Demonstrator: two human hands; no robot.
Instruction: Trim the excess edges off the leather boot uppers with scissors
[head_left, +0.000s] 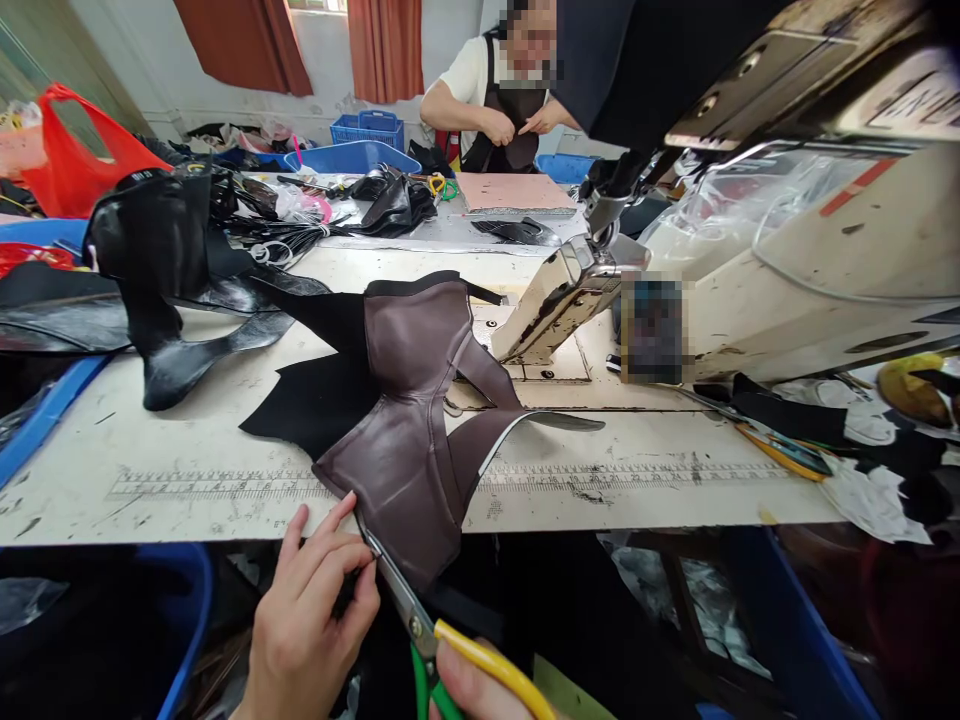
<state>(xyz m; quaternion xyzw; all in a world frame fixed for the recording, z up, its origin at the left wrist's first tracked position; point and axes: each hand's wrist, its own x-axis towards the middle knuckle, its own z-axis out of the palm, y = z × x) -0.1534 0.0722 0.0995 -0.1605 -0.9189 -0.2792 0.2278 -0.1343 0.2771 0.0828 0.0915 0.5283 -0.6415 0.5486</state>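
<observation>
One closed right hand (pixel 466 682) clamps the scissors (pixel 407 602) by their handles; the left hand (pixel 304 605) pinches the brown leather piece (pixel 394 445), likely steadying its rim beside the blades, where it overhangs the near edge of the tabletop (pixel 187 517).

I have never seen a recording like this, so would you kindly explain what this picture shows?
Of course. There is no robot: a camera on a person's head looks forward and down at their own bare hands. The right hand holds scissors with yellow and green handles, their blades at the near edge of a brown, leather-like piece. The left hand is at that same edge. The piece lies on a pale table marked with a ruler scale, beside what looks like a sewing machine. Shiny black pieces lie to the left, and another person is across the table.
</observation>
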